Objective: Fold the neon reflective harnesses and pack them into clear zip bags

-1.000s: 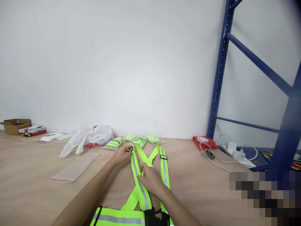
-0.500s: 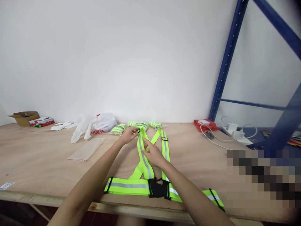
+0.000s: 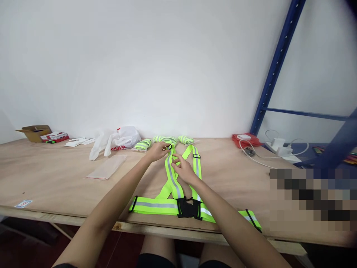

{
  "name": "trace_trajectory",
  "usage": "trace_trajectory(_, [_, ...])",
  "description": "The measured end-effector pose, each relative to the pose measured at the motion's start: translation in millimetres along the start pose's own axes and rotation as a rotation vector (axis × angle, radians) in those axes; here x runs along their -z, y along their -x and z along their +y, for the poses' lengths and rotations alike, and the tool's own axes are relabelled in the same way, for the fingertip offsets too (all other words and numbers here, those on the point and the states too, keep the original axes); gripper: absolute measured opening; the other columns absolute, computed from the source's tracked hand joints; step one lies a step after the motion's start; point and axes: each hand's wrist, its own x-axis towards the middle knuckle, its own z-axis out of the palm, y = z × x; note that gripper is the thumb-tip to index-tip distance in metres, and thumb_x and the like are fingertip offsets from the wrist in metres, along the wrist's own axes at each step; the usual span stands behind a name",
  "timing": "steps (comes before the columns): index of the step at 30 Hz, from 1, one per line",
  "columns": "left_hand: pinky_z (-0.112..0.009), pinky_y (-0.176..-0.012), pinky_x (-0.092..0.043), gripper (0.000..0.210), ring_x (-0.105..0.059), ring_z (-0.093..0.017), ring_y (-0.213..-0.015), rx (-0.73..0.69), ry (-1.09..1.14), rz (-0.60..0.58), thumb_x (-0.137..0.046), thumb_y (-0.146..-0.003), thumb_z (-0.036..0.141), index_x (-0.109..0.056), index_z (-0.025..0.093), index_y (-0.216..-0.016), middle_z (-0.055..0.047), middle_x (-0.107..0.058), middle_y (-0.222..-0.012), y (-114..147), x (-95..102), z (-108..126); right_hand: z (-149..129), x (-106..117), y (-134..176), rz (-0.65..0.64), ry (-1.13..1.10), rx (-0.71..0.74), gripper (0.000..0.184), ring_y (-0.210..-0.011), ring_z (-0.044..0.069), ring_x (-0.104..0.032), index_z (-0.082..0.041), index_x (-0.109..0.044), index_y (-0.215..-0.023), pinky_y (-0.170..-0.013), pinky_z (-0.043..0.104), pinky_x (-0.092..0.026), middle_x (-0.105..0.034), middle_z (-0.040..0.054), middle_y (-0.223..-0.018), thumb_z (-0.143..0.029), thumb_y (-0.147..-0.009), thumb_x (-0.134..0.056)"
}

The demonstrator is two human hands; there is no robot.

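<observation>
A lime-yellow reflective vest (image 3: 156,205) of elastic straps with grey stripes lies spread on the wooden table (image 3: 223,178). Its black buckle (image 3: 189,208) sits at the middle of the waist belt, near the table's front edge. At the far end of the left shoulder strap, my left hand (image 3: 158,150) pinches the strap by its small black slider (image 3: 169,147). My right hand (image 3: 183,169) is just beside the same strap, fingers partly stretched and apart. A second slider (image 3: 196,156) shows on the right shoulder strap. My right forearm covers part of the belt.
Several rolled reflective vests in clear bags (image 3: 143,144) lie along the wall. To the left are a white plastic bag (image 3: 126,137), a flat clear bag (image 3: 107,167) and a cardboard box (image 3: 36,133). A red bag (image 3: 247,140), cables and a blue rack post (image 3: 275,70) stand right.
The view has tilted down a little and shifted left. My left hand still pinches the strap at the slider, and the strap now bends more. My right hand has moved slightly along it.
</observation>
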Motion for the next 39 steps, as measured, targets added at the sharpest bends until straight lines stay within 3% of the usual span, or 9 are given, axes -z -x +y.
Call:
trace_trajectory(7, [-0.032, -0.086, -0.056, 0.034, -0.069, -0.023, -0.093, -0.029, -0.058, -0.022, -0.061, -0.086, 0.028, -0.072, 0.021, -0.117, -0.009, -0.073, -0.102, -3.9, -1.6, 8.1, 3.4, -1.5, -5.0, 0.051, -0.169, -0.045, 0.026, -0.072, 0.013, -0.060, -0.023, -0.061, -0.103, -0.062, 0.024, -0.049, -0.063, 0.0017, -0.097, -0.043, -0.086, -0.058])
trace_trajectory(13, [-0.032, -0.084, -0.055, 0.033, -0.069, -0.024, -0.092, -0.066, -0.130, -0.036, -0.060, -0.086, 0.026, -0.072, 0.022, -0.116, -0.008, -0.073, -0.099, -10.2, -8.5, 20.4, 5.2, -2.1, -10.6, 0.106, -0.206, -0.004, 0.027, -0.066, 0.013, -0.055, -0.021, -0.062, -0.088, -0.061, 0.025, -0.049, -0.062, 0.0010, -0.090, -0.047, -0.081, -0.061])
trace_trajectory(19, [-0.033, -0.089, -0.053, 0.031, -0.068, -0.024, -0.096, -0.091, -0.222, -0.038, -0.055, -0.090, 0.025, -0.071, 0.020, -0.117, -0.010, -0.071, -0.108, -20.5, -5.5, 27.4, 10.8, 1.1, -15.2, 0.170, -0.230, -0.099, 0.027, -0.055, 0.014, -0.048, -0.022, -0.058, -0.076, -0.051, 0.026, -0.044, -0.052, -0.0024, -0.064, -0.048, -0.075, -0.062])
trace_trajectory(27, [-0.034, -0.092, -0.050, 0.036, -0.065, -0.026, -0.107, -0.066, -0.330, -0.046, -0.048, -0.094, 0.021, -0.067, 0.018, -0.125, -0.012, -0.067, -0.118, -27.0, 1.8, 6.1, 6.3, -0.5, -10.1, 0.105, -0.221, -0.113, 0.027, -0.067, 0.015, -0.053, -0.021, -0.057, -0.079, -0.052, 0.024, -0.045, -0.057, 0.0004, -0.079, -0.048, -0.078, -0.054])
trace_trajectory(34, [-0.033, -0.090, -0.050, 0.035, -0.065, -0.025, -0.103, -0.002, -0.390, -0.055, -0.049, -0.094, 0.020, -0.067, 0.017, -0.123, -0.013, -0.066, -0.117, -42.8, 0.5, -11.7, 5.8, -5.7, -2.7, 0.018, -0.098, -0.092, 0.033, -0.057, 0.012, -0.038, -0.022, -0.043, -0.060, -0.053, 0.024, -0.030, -0.038, -0.0060, -0.056, -0.045, -0.078, -0.059])
trace_trajectory(39, [-0.031, -0.092, -0.048, 0.036, -0.064, -0.024, -0.106, 0.018, -0.408, -0.070, -0.047, -0.095, 0.019, -0.065, 0.017, -0.125, -0.012, -0.065, -0.121, -59.8, -0.9, -19.5, 6.7, -6.4, 2.2, 0.005, -0.004, -0.120, 0.038, -0.056, 0.012, -0.038, -0.022, -0.041, -0.057, -0.053, 0.024, -0.027, -0.035, -0.0058, -0.052, -0.047, -0.079, -0.060])
